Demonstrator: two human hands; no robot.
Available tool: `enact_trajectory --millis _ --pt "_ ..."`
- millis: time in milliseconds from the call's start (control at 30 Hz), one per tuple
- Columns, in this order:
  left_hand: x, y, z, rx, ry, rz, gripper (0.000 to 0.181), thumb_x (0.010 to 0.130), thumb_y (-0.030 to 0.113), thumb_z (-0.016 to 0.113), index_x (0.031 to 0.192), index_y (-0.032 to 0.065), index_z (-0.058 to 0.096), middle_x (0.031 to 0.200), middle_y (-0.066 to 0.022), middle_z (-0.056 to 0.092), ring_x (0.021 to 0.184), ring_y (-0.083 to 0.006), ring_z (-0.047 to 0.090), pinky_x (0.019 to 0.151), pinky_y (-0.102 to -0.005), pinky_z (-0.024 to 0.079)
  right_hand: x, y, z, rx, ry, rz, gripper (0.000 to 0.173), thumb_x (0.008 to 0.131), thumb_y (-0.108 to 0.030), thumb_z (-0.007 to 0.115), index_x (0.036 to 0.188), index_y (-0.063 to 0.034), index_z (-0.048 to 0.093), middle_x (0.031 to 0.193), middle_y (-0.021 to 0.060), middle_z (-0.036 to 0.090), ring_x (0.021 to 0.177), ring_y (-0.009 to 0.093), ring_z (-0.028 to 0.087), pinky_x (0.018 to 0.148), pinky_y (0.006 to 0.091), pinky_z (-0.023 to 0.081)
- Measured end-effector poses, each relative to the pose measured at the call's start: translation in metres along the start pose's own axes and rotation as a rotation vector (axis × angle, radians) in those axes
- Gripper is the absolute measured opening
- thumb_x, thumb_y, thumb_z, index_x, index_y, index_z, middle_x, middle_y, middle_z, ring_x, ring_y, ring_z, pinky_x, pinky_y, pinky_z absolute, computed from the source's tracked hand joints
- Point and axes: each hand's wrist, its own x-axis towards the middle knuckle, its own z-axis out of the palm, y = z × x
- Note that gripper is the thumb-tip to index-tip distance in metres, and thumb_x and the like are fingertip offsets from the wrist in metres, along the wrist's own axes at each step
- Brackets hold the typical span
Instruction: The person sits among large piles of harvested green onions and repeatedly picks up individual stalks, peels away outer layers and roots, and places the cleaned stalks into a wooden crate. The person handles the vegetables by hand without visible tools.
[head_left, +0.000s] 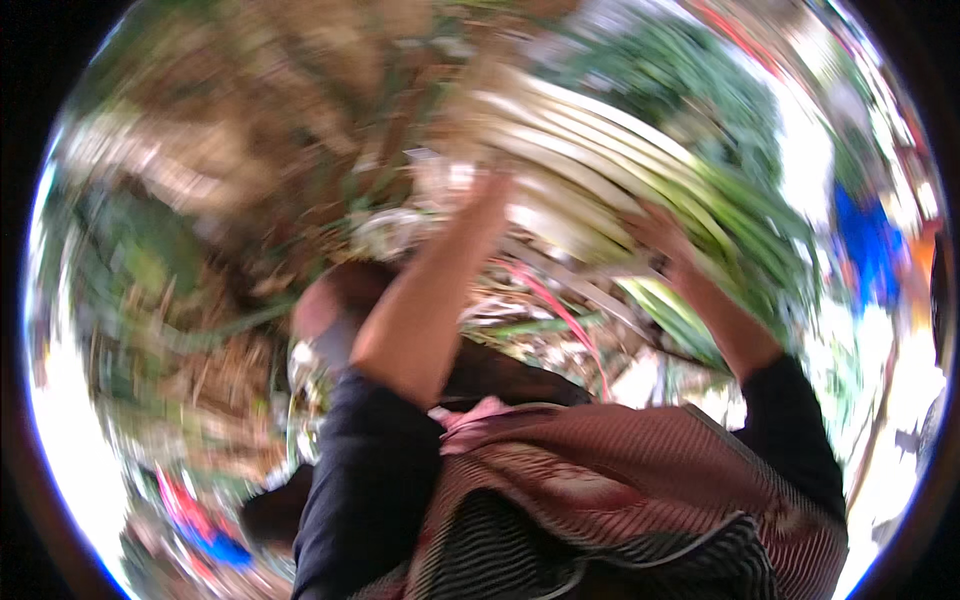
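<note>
A bundle of long-stemmed green onions, possibly leeks (592, 150), lies in front of me, white stems toward the left and green leaves toward the right. My left hand (489, 186) is at the near side of the white stem ends; motion blur hides its fingers. Against the near side of the stalks, about where white turns to green, is my right hand (664, 234), its fingers over them. Whether either hand grips the stalks is too blurred to tell. A pink-red strip (559, 304) hangs or lies below the bundle, next to a narrow flat bar (600, 296).
More green leafy stalks (675, 82) are heaped beyond the bundle. Brown plant litter (232, 367) covers the ground at left. A striped reddish cloth (600, 450) covers my lap. Blurred blue material (870, 247) shows at the far right.
</note>
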Motion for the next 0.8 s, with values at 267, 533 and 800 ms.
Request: enact_trajectory --millis 267,533,800 --pt "-0.089 0.020 -0.196 -0.266 0.599 0.271 0.037 0.080 0.007 0.065 0.117 0.0083 0.062 0.119 -0.0138 0.061 0.110 -0.0291 0.059 0.097 -0.0409 0.046 0.006 0.047 -0.022 -0.489 -0.036 -0.429 0.027 0.095 -0.011 0.053 0.115 -0.0007 0.067 0.119 0.0177 0.066 0.120 0.028 0.057 0.102 0.0339 0.043" --pt "-0.369 -0.173 -0.169 -0.454 0.679 -0.782 0.020 0.090 0.013 0.062 0.105 0.0007 0.068 0.089 -0.0140 0.072 0.082 -0.0184 0.069 0.076 -0.0339 0.053 0.150 -0.265 -0.011 0.105 0.270 -0.454 0.025 0.094 -0.011 0.057 0.112 0.0035 0.067 0.116 0.0159 0.067 0.110 0.024 0.063 0.100 0.0330 0.044" --pt "-0.442 -0.256 -0.058 -0.833 0.907 -0.989 0.016 0.091 0.012 0.064 0.101 0.0013 0.069 0.090 -0.0068 0.071 0.080 -0.0152 0.064 0.073 -0.0314 0.051 0.198 -0.566 0.199 0.164 -0.141 -1.213 0.017 0.086 -0.018 0.069 0.096 -0.0047 0.072 0.100 0.0114 0.072 0.087 0.027 0.070 0.080 0.0356 0.057"
